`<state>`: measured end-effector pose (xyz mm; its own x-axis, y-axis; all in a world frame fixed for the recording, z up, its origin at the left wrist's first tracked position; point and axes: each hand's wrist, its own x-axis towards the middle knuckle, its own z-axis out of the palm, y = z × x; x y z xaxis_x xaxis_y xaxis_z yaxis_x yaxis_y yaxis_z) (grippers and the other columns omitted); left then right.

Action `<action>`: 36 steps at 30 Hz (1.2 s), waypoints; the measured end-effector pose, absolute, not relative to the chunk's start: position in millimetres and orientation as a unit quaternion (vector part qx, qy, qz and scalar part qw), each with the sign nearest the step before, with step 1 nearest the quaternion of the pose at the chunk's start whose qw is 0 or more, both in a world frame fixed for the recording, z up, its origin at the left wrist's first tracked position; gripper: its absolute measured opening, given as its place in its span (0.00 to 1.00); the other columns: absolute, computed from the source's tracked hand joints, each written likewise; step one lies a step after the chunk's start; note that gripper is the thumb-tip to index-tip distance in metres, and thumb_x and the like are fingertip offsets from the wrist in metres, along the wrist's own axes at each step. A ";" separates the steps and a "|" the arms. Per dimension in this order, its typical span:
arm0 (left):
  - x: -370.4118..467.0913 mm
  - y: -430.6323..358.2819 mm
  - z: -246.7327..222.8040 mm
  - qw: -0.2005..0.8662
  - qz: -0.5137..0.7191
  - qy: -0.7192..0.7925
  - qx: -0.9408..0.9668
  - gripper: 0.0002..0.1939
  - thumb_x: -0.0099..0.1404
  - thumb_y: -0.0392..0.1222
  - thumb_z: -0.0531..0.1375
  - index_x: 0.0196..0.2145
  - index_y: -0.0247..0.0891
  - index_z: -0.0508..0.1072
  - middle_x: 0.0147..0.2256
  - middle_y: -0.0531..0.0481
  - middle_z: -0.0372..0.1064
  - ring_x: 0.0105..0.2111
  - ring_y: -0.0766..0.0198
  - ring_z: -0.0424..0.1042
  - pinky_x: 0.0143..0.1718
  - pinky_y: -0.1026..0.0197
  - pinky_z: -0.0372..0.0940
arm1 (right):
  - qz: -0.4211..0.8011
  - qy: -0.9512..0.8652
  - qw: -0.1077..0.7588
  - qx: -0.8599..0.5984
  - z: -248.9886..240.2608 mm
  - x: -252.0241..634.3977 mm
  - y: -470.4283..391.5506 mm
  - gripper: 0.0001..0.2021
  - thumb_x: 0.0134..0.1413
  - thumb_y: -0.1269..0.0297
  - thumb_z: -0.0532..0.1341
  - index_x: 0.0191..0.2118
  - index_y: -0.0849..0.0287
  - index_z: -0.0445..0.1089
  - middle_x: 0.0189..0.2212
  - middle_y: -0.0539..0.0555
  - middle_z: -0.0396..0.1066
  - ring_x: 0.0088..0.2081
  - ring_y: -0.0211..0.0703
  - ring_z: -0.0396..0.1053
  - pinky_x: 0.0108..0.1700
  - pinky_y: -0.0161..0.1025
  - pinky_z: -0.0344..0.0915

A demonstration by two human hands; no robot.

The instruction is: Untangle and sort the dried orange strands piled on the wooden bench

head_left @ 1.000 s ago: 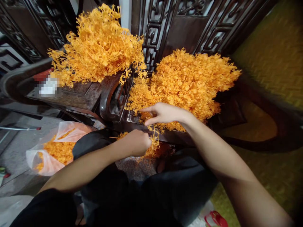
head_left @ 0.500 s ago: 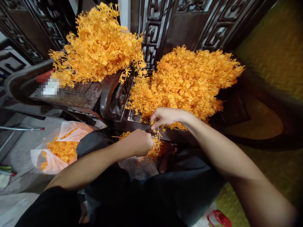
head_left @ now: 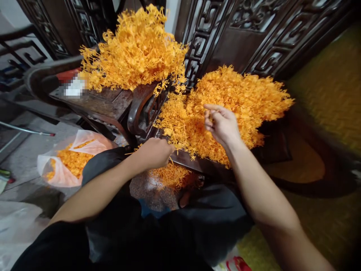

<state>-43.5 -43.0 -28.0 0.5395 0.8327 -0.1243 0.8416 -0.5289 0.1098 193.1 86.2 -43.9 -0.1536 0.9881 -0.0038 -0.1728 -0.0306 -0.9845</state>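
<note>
My left hand (head_left: 158, 152) is closed round thin orange stems, whose branched tips (head_left: 177, 137) stick out past its fingers at the front edge of the dark wooden seat. Farther right, my right hand (head_left: 221, 122) hangs over the big orange pile (head_left: 242, 94), its index finger stretched out and the other fingers curled; a small orange bit seems to sit between them, too small to make out. Below my left hand, loose orange pieces (head_left: 170, 175) lie between my knees.
Another orange heap (head_left: 141, 52) stands on the wooden table (head_left: 104, 101) at the upper left, beside the chair's curved armrest (head_left: 138, 109). A plastic bag (head_left: 90, 143) with orange pieces is on the floor at left. A carved backrest (head_left: 234, 45) rises behind.
My right hand has moved up and away from my left hand, over the pile. My left hand has shifted slightly left and up, still round the stems. The camera view has turned slightly.
</note>
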 end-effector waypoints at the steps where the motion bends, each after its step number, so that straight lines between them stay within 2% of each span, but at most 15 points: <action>1: -43.9 -42.3 -25.8 0.074 -0.028 0.486 0.870 0.15 0.69 0.37 0.53 0.38 0.34 0.80 0.30 0.39 0.77 0.27 0.57 0.73 0.29 0.55 0.56 | 0.611 -0.479 0.482 -0.407 -48.8 187.9 81.3 0.14 0.47 0.64 0.68 0.42 0.56 0.75 0.31 0.50 0.72 0.23 0.32 0.59 0.20 0.31 0.49; 3: -42.1 -42.6 -23.7 0.068 -0.018 0.492 0.868 0.16 0.71 0.38 0.51 0.38 0.35 0.79 0.30 0.40 0.77 0.26 0.58 0.72 0.29 0.56 0.54 | 0.655 -0.467 0.444 -0.395 -56.0 179.1 74.2 0.16 0.44 0.67 0.69 0.43 0.59 0.77 0.37 0.55 0.76 0.28 0.34 0.64 0.22 0.30 0.52; 5: -38.9 -43.8 -24.1 0.067 0.007 0.483 0.873 0.17 0.73 0.39 0.49 0.36 0.36 0.77 0.30 0.42 0.77 0.26 0.60 0.72 0.28 0.56 0.53 | 0.692 -0.464 0.398 -0.383 -58.8 174.4 70.2 0.16 0.42 0.69 0.70 0.41 0.61 0.76 0.41 0.58 0.78 0.29 0.34 0.63 0.22 0.30 0.51; 9: -37.8 -44.1 -27.7 0.081 0.090 0.462 0.879 0.19 0.76 0.42 0.49 0.32 0.37 0.74 0.28 0.47 0.75 0.25 0.63 0.69 0.29 0.57 0.53 | 0.733 -0.486 0.349 -0.325 -55.8 175.7 68.2 0.20 0.46 0.65 0.71 0.47 0.57 0.71 0.35 0.55 0.78 0.24 0.33 0.57 0.22 0.31 0.44; 13: -45.7 -38.8 -31.6 0.127 0.241 0.482 0.833 0.17 0.75 0.42 0.51 0.31 0.37 0.74 0.24 0.51 0.70 0.24 0.66 0.66 0.30 0.59 0.56 | 0.686 -0.539 0.369 -0.320 -55.4 183.7 72.0 0.23 0.50 0.55 0.73 0.48 0.54 0.66 0.30 0.49 0.74 0.22 0.33 0.54 0.22 0.33 0.40; 16: -49.6 -31.4 -33.5 0.177 0.389 0.530 0.732 0.14 0.73 0.43 0.55 0.31 0.37 0.74 0.23 0.54 0.66 0.23 0.69 0.62 0.28 0.61 0.54 | 0.650 -0.576 0.380 -0.318 -53.3 187.9 71.3 0.30 0.54 0.50 0.71 0.58 0.51 0.61 0.28 0.46 0.72 0.20 0.33 0.48 0.22 0.35 0.39; 18: -47.9 -26.5 -34.1 0.249 0.465 0.542 0.655 0.13 0.71 0.45 0.57 0.31 0.37 0.73 0.21 0.56 0.62 0.21 0.69 0.58 0.25 0.63 0.52 | 0.621 -0.611 0.384 -0.306 -48.5 186.6 64.8 0.36 0.58 0.49 0.69 0.67 0.50 0.55 0.28 0.46 0.71 0.20 0.34 0.47 0.22 0.37 0.42; 20: -42.5 -23.5 -34.8 0.325 0.523 0.518 0.593 0.13 0.70 0.47 0.59 0.33 0.36 0.74 0.23 0.55 0.65 0.23 0.69 0.61 0.25 0.64 0.55 | 0.587 -0.650 0.382 -0.296 -42.7 181.2 54.0 0.40 0.62 0.49 0.67 0.72 0.50 0.49 0.28 0.47 0.71 0.21 0.36 0.52 0.23 0.39 0.48; 23: -31.0 -24.5 -37.0 0.399 0.572 0.463 0.547 0.13 0.69 0.49 0.62 0.38 0.35 0.77 0.31 0.50 0.74 0.29 0.66 0.69 0.30 0.64 0.63 | 0.532 -0.708 0.375 -0.276 -37.2 168.8 36.1 0.43 0.66 0.49 0.63 0.77 0.49 0.40 0.30 0.49 0.71 0.27 0.42 0.63 0.29 0.41 0.60; 26: -22.1 -30.7 -40.3 0.441 0.564 0.421 0.557 0.15 0.70 0.51 0.62 0.37 0.35 0.79 0.31 0.48 0.76 0.30 0.64 0.71 0.32 0.62 0.65 | 0.476 -0.758 0.358 -0.266 -35.7 157.6 22.0 0.44 0.70 0.50 0.59 0.78 0.50 0.32 0.32 0.52 0.73 0.33 0.47 0.69 0.37 0.47 0.67; 29: -22.1 -33.4 -41.9 0.394 0.582 0.438 0.560 0.18 0.72 0.52 0.60 0.33 0.35 0.79 0.28 0.48 0.75 0.29 0.64 0.71 0.33 0.62 0.65 | 0.420 -0.791 0.343 -0.283 -33.7 149.9 8.1 0.41 0.73 0.51 0.54 0.78 0.50 0.28 0.33 0.54 0.75 0.31 0.48 0.67 0.37 0.49 0.68; 31: -28.7 -28.7 -40.0 0.330 0.623 0.477 0.525 0.15 0.71 0.50 0.62 0.33 0.36 0.78 0.28 0.50 0.74 0.28 0.66 0.69 0.32 0.62 0.63 | 0.393 -0.800 0.349 -0.292 -32.4 146.6 -2.6 0.39 0.74 0.51 0.52 0.78 0.51 0.29 0.31 0.52 0.73 0.30 0.47 0.66 0.37 0.49 0.68; 34: -44.7 -16.8 -31.9 0.257 0.688 0.504 0.455 0.14 0.71 0.49 0.61 0.32 0.37 0.76 0.26 0.52 0.70 0.25 0.68 0.64 0.28 0.63 0.60 | 0.383 -0.793 0.367 -0.299 -33.2 147.3 -14.4 0.37 0.75 0.54 0.50 0.79 0.52 0.32 0.27 0.50 0.68 0.29 0.45 0.65 0.37 0.48 0.68; 36: -52.7 -13.1 -25.5 0.260 0.678 0.499 0.473 0.15 0.70 0.50 0.60 0.31 0.37 0.75 0.26 0.52 0.71 0.25 0.68 0.64 0.28 0.63 0.59 | 0.381 -0.771 0.392 -0.326 -34.3 153.7 -15.1 0.34 0.74 0.54 0.52 0.78 0.50 0.39 0.27 0.49 0.66 0.28 0.45 0.64 0.36 0.47 0.67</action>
